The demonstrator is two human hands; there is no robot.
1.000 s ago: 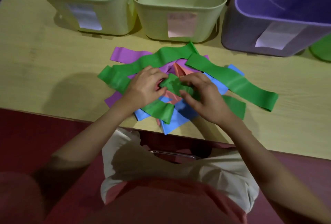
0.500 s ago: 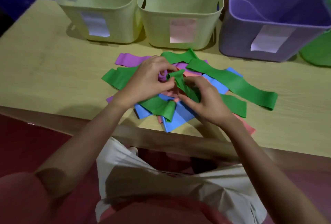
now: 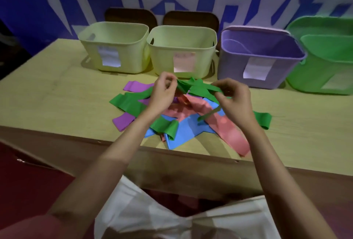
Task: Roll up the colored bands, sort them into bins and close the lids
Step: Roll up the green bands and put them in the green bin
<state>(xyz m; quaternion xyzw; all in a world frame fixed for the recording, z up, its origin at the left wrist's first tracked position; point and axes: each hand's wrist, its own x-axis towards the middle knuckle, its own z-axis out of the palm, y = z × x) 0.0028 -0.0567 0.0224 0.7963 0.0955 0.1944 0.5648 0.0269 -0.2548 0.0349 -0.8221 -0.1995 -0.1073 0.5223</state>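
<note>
A green band (image 3: 198, 87) is stretched between my two hands, lifted above a heap of bands on the table. My left hand (image 3: 162, 93) pinches its left end and my right hand (image 3: 234, 99) pinches its right end. Under them lie more green bands (image 3: 128, 103), purple bands (image 3: 124, 121), blue bands (image 3: 183, 133) and a pink band (image 3: 231, 135). Behind the heap stand open bins: two pale yellow bins (image 3: 114, 47) (image 3: 181, 51), a purple bin (image 3: 259, 57) and a green bin (image 3: 324, 57) at the right edge.
The wooden table (image 3: 57, 101) has bare surface left and right of the heap. Its front edge (image 3: 114, 154) runs close to my body. Two brown chair backs (image 3: 131, 15) stand behind the bins against a blue and white wall.
My hands have lifted the green band off the heap and drawn it out sideways between them. The view has tilted up, bringing the green bin and wall into sight.
</note>
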